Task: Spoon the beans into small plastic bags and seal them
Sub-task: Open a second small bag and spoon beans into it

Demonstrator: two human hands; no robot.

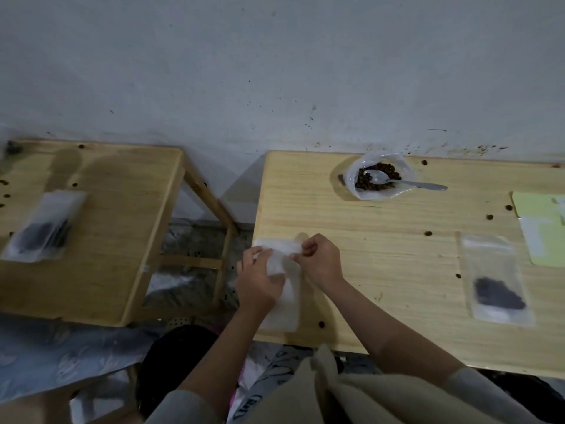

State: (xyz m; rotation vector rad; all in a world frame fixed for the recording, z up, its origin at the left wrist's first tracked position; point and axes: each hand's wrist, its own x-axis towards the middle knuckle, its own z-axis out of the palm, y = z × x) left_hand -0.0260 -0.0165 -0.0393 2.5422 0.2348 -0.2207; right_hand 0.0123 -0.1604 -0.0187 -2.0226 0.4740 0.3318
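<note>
A small clear plastic bag (286, 304) lies at the near left corner of the right wooden table (397, 258). It looks empty. My left hand (260, 280) holds its upper left part, and my right hand (321, 258) pinches its top edge from the right. At the back of the table an open plastic bag of dark brown beans (377, 175) stands with a metal spoon (400, 180) lying in it, handle pointing right.
A filled bag with dark contents (496, 283) lies at the right of the table, beside a pale green sheet (544, 228). Loose beans dot the tabletop. A second wooden table (101, 228) at the left carries filled bags (42, 228). A grey wall runs behind.
</note>
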